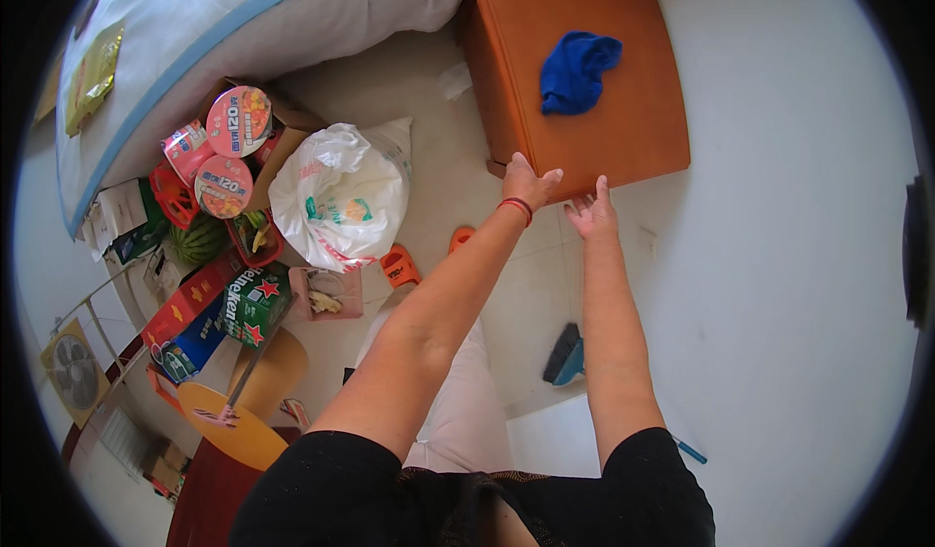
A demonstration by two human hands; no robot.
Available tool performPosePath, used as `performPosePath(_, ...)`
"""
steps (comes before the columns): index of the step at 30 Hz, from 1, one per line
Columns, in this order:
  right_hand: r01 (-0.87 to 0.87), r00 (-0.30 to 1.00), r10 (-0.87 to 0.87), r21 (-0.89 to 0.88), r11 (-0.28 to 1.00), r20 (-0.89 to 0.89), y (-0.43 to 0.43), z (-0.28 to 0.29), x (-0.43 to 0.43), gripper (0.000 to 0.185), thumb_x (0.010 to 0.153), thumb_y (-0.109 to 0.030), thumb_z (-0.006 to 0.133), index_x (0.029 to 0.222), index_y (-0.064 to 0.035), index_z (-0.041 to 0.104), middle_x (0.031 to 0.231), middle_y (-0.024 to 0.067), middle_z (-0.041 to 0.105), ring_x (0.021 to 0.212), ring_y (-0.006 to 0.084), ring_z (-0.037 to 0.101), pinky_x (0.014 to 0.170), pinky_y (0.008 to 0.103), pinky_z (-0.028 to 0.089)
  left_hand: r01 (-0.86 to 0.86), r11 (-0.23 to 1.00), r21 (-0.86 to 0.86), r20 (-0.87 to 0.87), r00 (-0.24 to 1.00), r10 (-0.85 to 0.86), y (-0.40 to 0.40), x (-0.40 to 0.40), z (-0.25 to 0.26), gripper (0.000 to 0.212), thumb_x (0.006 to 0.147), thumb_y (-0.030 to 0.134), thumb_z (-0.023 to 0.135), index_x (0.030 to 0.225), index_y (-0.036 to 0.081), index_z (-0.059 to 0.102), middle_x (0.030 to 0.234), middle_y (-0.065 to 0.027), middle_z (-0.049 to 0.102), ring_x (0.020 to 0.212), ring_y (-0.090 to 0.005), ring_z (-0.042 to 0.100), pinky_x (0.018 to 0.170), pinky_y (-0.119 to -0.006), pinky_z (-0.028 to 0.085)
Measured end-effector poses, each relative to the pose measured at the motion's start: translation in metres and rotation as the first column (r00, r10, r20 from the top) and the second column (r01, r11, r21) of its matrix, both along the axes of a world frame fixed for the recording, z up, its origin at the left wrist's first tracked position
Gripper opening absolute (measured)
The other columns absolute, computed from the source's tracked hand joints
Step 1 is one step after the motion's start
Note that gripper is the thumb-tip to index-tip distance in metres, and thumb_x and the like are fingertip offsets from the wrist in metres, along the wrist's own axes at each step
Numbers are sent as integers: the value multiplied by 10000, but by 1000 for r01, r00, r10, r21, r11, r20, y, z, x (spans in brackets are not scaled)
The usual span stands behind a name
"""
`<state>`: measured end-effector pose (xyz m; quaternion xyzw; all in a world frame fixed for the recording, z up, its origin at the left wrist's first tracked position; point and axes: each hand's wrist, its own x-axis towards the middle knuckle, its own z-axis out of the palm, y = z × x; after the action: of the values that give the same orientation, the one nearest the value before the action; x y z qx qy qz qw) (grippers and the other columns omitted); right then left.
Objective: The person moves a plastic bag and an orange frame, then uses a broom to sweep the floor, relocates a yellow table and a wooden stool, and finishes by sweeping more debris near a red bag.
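An orange-brown wooden cabinet (pixel 606 145) stands before me at the top, with a crumpled blue cloth (pixel 577 76) lying on its top. My left hand (pixel 527 184), with red bands at the wrist, rests on the near left corner. Its thumb and fingers spread around the edge there. At the near edge, to the right, is my right hand (pixel 593 214), palm up, thumb raised and fingertips at the rim. Whether those fingers hook under the edge is hidden.
A white plastic bag (pixel 343 203) and a carton of instant noodle cups (pixel 239 119) stand left. Beyond is a large bagged bundle (pixel 350 14). A watermelon (pixel 197 239), Heineken carton (pixel 256 306) and yellow chair (pixel 234 423) crowd the lower left. A broom (pixel 566 357) lies by the right wall.
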<state>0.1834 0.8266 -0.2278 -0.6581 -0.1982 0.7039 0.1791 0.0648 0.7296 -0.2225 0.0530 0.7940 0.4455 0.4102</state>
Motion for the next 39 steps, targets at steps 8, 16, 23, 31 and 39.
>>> performPosePath(8,-128,992,127,130,983,14,11,-25,12,546,774,-399,630,1186,-106,423,1070,84,538,943,261,525,862,482,360,-113,990,82,165,981,99,3,-5,-37,505,697,326,688,996,-44,515,930,-162,610,847,-224,596,751,-310,467)
performPosePath(16,-183,981,187,63,981,-50,-45,-34,21,492,807,-387,594,1145,-67,437,1000,72,563,806,227,567,760,425,444,33,998,57,41,999,-35,-50,-25,-36,502,708,359,669,974,-48,544,900,-143,615,832,-187,586,730,-300,463)
performPosePath(23,-188,978,188,11,982,-89,-133,-19,25,422,855,-350,533,1171,-96,416,994,60,553,814,207,549,753,397,441,57,995,84,96,993,-65,-139,-18,-44,445,718,322,655,977,-27,558,911,-136,624,833,-201,599,744,-304,460)
performPosePath(31,-272,962,269,-155,950,-40,-184,-12,99,428,853,-284,549,1168,-27,415,1048,85,543,879,211,550,802,391,445,-79,992,99,318,947,44,-213,59,-27,415,754,250,643,1046,-16,516,944,-93,598,850,-143,570,707,-260,458)
performPosePath(39,-222,975,214,-274,936,-57,-205,2,109,574,768,-312,659,1192,-32,391,1083,67,502,941,178,511,847,362,411,-162,987,2,534,834,135,-241,73,-13,420,796,208,610,1140,24,454,1049,-55,549,924,-151,544,757,-301,475)
